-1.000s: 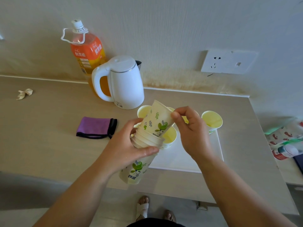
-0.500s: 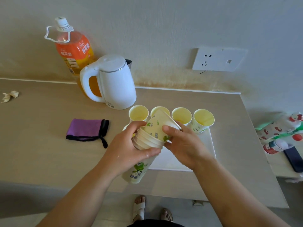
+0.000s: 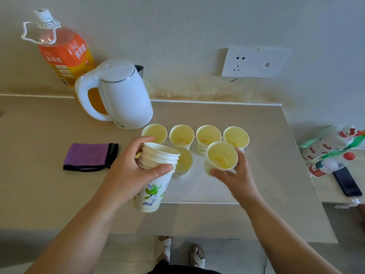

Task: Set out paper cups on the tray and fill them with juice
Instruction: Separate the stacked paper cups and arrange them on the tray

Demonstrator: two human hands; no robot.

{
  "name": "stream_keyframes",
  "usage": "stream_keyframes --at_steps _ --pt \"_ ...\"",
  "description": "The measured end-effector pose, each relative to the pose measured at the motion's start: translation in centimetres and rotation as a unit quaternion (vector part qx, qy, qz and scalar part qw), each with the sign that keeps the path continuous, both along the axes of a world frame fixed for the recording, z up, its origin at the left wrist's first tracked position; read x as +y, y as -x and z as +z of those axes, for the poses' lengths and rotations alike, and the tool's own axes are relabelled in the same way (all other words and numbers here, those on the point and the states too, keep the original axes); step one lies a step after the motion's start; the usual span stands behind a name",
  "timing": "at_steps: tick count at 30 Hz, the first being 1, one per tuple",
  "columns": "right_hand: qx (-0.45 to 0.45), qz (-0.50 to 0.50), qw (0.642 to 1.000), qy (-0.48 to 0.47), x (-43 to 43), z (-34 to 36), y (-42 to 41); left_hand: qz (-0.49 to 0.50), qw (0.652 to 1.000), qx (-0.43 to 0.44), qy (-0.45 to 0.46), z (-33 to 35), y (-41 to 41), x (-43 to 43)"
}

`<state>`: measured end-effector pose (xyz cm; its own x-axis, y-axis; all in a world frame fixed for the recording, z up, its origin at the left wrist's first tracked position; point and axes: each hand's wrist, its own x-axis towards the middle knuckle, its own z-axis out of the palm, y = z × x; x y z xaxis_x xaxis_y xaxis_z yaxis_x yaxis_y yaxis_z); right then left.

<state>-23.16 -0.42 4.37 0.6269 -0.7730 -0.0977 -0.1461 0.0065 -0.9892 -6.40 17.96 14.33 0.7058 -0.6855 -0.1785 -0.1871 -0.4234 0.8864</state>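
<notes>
- Progress: a back row of four cups (image 3: 208, 136) stands upright on the far edge of the tray (image 3: 197, 191), side by side and mouths up.
- A fifth cup (image 3: 184, 162) stands in front of that row, partly hidden behind the stack you are holding.
- All the set cups look empty to me. The yellow inside reads as lining or light, though I cannot rule out a trace at the bottoms.
- The juice bottle (image 3: 63, 52) stands capped at the back left of the table (image 3: 39, 184), behind the kettle (image 3: 120, 93). I judge that pouring has not begun.
- Remaining, as I judge it: seat the sixth cup, perhaps deal more from the stack, then uncap and fill every cup.
- Your left hand (image 3: 126, 175) is wrapped round the stack of cups (image 3: 160, 157), thumb across the front and fingers behind. The stack tilts towards the tray's left edge, off the table.
- Your right hand (image 3: 235, 175) reaches in from the near right, fingers curled round the wall of a single cup (image 3: 221, 157), thumb on its near side.
- That cup is mouth up, over the tray just right of the fifth cup and in front of the back row. I cannot tell whether its base touches the tray.
- A purple cloth (image 3: 88, 157) lies on the table left of the tray, well apart from the cups.
</notes>
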Motion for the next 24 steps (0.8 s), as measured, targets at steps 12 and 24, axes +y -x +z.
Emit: stream_keyframes --at_steps 12,24 --pt "0.094 0.032 0.993 0.064 0.2 -3.9 -1.4 -0.002 1.000 -0.003 -0.009 -0.8 -0.1 0.5" --pt "0.027 -0.074 0.982 0.170 1.5 0.3 0.8 0.001 0.999 -0.046 -0.017 -1.0 1.5 -0.4"
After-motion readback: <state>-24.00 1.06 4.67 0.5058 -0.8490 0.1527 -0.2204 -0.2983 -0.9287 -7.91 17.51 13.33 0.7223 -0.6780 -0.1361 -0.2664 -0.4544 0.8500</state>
